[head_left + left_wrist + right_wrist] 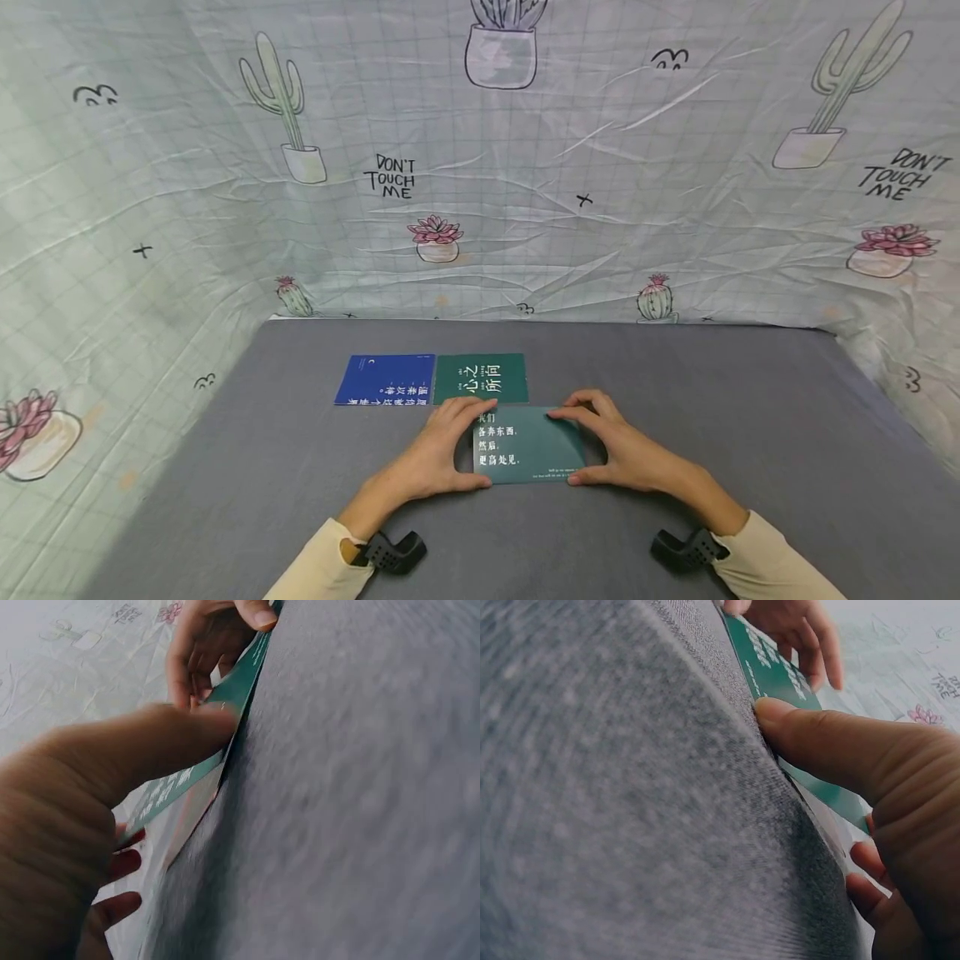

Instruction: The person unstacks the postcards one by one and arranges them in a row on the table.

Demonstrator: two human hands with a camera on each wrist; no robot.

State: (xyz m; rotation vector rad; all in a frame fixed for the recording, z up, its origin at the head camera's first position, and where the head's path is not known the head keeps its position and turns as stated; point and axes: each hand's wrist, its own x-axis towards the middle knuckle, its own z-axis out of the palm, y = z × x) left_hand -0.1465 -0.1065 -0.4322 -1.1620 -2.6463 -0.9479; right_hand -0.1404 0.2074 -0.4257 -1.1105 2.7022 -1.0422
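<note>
A teal postcard (529, 450) with white characters is held at both ends, near the middle of the grey table. My left hand (437, 450) grips its left end, thumb on the near edge and fingers at the far edge. On the right end my right hand (626, 446) has the same hold, thumb near and fingers far. Just beyond lie a dark green postcard (510, 379) with white characters and, left of it, a blue postcard (384, 379), side by side. Both wrist views show the thumbs pressing on the teal postcard's edge, close to the tabletop.
The grey tabletop (225, 467) runs out to both sides of the hands. A pale cloth (525, 167) printed with cacti hangs behind and along the sides. Each wrist carries a black camera mount, the left one (393, 552) and the right one (686, 550).
</note>
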